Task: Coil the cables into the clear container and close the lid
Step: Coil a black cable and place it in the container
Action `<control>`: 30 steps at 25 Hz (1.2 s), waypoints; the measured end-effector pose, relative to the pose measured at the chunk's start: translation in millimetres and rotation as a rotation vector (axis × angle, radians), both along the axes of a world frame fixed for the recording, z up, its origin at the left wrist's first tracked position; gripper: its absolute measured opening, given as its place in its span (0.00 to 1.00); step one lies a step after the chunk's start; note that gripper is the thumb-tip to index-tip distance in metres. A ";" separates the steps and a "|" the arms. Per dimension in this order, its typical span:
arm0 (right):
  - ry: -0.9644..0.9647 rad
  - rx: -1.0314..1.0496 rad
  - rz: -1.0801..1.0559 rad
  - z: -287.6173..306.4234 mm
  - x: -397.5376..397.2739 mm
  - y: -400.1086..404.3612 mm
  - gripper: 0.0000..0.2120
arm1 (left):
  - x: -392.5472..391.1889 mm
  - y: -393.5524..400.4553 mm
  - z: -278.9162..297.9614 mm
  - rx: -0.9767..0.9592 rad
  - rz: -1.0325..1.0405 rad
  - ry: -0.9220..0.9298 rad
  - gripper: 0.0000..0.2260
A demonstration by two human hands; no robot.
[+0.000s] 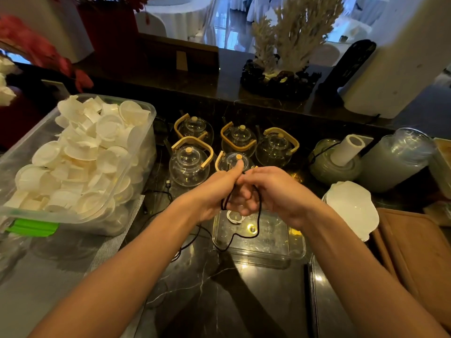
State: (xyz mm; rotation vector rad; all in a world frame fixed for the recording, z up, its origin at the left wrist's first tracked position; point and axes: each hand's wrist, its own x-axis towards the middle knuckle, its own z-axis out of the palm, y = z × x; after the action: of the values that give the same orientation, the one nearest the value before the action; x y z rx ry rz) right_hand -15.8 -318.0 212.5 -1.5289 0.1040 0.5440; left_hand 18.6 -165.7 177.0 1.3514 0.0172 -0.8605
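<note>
A thin black cable [259, 211] hangs in loops between both hands above the counter. My left hand [217, 191] pinches the loops with the thumb up. My right hand [273, 191] meets it and grips the same cable. Below them lies the clear container [296, 247], shallow and rectangular, open on the dark marble. A small coiled white cable [234, 217] rests inside it at the far left. The black cable's tail runs left across the counter to a USB plug [168, 184]. No lid is recognisable in view.
A large clear bin [146, 142] full of white cups stands at the left. Several glass teapots [189, 164] with wooden handles sit behind the hands. Glass jars [395, 162], a white plate [351, 208] and a brown board [415, 252] are at the right.
</note>
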 end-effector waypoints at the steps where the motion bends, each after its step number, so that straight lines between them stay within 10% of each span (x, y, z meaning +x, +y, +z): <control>1: -0.026 -0.009 -0.015 -0.4 -5.3 6.1 0.09 | 0.4 -2.1 0.7 0.003 0.046 -0.001 0.28; 11: 0.161 0.117 -0.033 -77.3 -46.1 -7.7 0.21 | 22.8 25.2 26.1 -0.735 0.318 0.282 0.22; 16: 0.255 0.378 -0.259 -84.4 -20.8 -39.8 0.20 | 22.2 31.6 23.8 -0.610 0.158 0.232 0.20; 22: 0.201 0.056 -0.239 -48.2 28.3 -39.9 0.17 | -16.2 -11.3 -17.2 -0.353 -0.095 0.353 0.23; 30: -0.252 -0.639 0.081 -35.0 -11.8 -4.7 0.11 | -17.6 -25.3 -41.3 -0.332 0.260 0.427 0.24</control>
State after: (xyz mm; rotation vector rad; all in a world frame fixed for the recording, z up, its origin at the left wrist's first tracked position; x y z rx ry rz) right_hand -27.6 -322.7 177.5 -2.2207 0.0196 0.3918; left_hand 1.1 -191.0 135.8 0.8178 0.3592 -0.8713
